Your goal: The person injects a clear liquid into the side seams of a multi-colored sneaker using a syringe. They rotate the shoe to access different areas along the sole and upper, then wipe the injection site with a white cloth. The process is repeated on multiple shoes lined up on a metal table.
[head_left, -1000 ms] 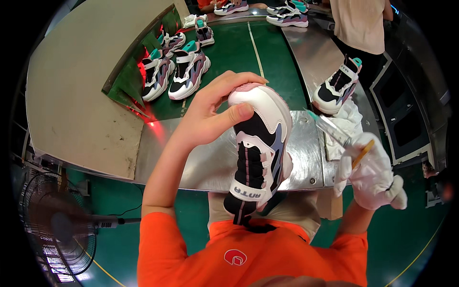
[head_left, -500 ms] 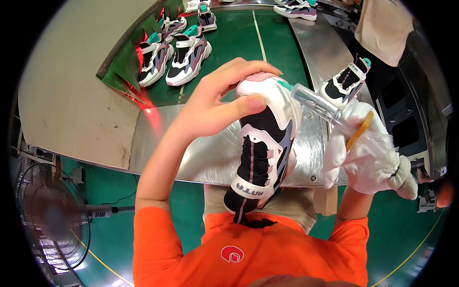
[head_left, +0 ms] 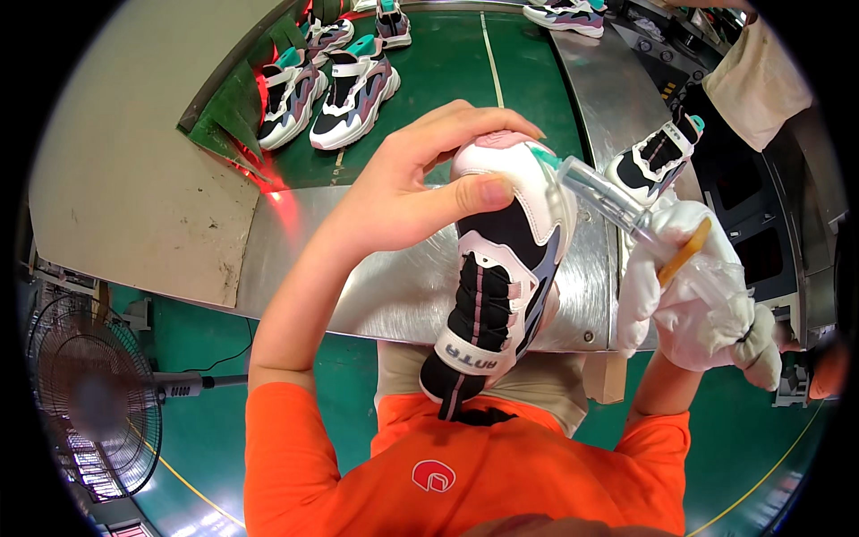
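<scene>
My left hand (head_left: 440, 183) is closed round the toe of a sneaker (head_left: 495, 268), thumb on the toe cap and fingers over the pink sole. The sneaker is white, black and blue-grey, held upright with its heel end toward my body. My right hand (head_left: 693, 291), in a white glove, grips a clear syringe (head_left: 604, 193). The syringe's teal tip (head_left: 545, 158) reaches the edge between the toe's upper and sole; whether it touches is hard to see. An orange-brown strip (head_left: 684, 251) lies across the gloved fingers.
Several similar sneakers (head_left: 355, 97) stand on the green belt (head_left: 447, 72) at the far left, beside red-lit green flaps. Another sneaker (head_left: 658, 154) rests on the metal ledge beyond my right hand. A metal table edge (head_left: 403, 304) lies below my hands. A fan (head_left: 94, 403) stands at left.
The view has shifted slightly. The sneaker, syringe and both hands appear a little farther right, with the tip still at the toe's edge. Both grips look the same.
</scene>
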Tool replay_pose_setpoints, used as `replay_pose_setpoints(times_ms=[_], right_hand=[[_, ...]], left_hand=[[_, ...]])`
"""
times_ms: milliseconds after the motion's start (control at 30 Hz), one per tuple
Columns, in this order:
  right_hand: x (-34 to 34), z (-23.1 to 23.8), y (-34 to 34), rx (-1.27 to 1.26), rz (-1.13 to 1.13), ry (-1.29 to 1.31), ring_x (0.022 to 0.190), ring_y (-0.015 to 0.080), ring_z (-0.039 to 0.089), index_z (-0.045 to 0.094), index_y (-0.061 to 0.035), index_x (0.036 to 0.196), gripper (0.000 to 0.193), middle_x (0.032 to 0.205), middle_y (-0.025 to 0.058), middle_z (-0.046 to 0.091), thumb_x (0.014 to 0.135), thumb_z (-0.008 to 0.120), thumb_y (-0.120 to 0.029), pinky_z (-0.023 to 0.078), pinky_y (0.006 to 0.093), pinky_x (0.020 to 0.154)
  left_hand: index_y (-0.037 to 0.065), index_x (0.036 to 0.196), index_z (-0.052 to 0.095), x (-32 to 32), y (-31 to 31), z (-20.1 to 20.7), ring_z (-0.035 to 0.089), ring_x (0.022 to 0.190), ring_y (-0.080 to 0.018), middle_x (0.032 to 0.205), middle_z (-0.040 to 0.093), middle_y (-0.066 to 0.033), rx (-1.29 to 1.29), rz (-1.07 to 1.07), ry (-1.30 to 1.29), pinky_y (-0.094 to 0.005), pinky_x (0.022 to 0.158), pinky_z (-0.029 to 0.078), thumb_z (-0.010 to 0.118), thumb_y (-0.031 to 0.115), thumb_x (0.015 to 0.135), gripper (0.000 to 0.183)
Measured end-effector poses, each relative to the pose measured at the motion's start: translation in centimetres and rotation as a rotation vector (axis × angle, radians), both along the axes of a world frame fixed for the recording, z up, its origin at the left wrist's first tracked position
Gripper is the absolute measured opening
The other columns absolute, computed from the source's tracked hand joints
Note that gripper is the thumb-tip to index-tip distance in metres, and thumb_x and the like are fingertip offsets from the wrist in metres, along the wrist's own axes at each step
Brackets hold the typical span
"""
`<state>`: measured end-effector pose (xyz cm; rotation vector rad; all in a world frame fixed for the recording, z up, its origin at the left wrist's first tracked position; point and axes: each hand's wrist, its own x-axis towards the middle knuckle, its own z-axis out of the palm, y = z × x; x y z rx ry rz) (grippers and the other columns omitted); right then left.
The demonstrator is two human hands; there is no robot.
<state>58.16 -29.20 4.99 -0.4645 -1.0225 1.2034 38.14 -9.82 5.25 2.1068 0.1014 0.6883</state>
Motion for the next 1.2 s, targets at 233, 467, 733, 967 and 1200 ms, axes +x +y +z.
replay_pose_setpoints(times_ms=[233,467,733,967,1200], right_hand=[[1.2,-0.4,0.7,0.088,0.148,-0.07,0.064,0.0352,0.063,0.042,0.0074,0.124,0.086,0.085,0.0263,0.058,0.057,0.088,-0.021,0.055,0.0394,0.049],[0.5,-0.2,0.9,0.084,0.069,-0.087,0.066,0.0337,0.062,0.042,0.0095,0.124,0.085,0.085,0.0242,0.057,0.064,0.087,-0.03,0.055,0.0386,0.048],[-0.5,-0.1,1.2,-0.01,-0.005,-0.04,0.068,0.0311,0.061,0.045,0.0114,0.122,0.08,0.083,0.0222,0.056,0.074,0.077,-0.044,0.054,0.0362,0.046],[1.0,-4.0,0.5,-0.106,-0.021,-0.009,0.064,0.0295,0.058,0.044,0.0143,0.122,0.09,0.085,0.0232,0.057,0.071,0.068,-0.056,0.051,0.0337,0.045],[1.2,-9.8,-1.0,-0.226,-0.26,-0.026,0.056,0.0248,0.055,0.04,0.0156,0.123,0.111,0.084,0.0209,0.056,0.057,0.069,-0.068,0.045,0.0284,0.038]], left_hand=[[0.0,0.126,0.056,-0.2,0.1,-0.2,0.054,0.106,-0.0166,0.112,0.056,-0.0076,-0.033,0.002,-0.02,-0.0294,0.093,0.041,0.069,0.034,0.085,0.054],[-0.001,0.125,0.056,-0.4,0.4,-0.3,0.055,0.104,-0.0162,0.112,0.056,-0.0074,-0.071,0.018,-0.014,-0.0295,0.091,0.043,0.07,0.035,0.086,0.055],[-0.002,0.126,0.055,-0.9,0.6,-1.2,0.057,0.107,-0.0169,0.117,0.058,-0.009,-0.147,0.056,-0.09,-0.0299,0.092,0.044,0.068,0.039,0.087,0.058],[0.0,0.126,0.056,-0.7,-0.3,-3.4,0.057,0.107,-0.0156,0.116,0.059,-0.0063,-0.257,0.118,-0.175,-0.0294,0.094,0.044,0.07,0.036,0.088,0.055],[-0.001,0.128,0.054,-1.2,-0.5,-7.5,0.057,0.109,-0.0167,0.119,0.06,-0.0091,-0.308,0.256,-0.266,-0.0295,0.095,0.043,0.067,0.045,0.088,0.063]])
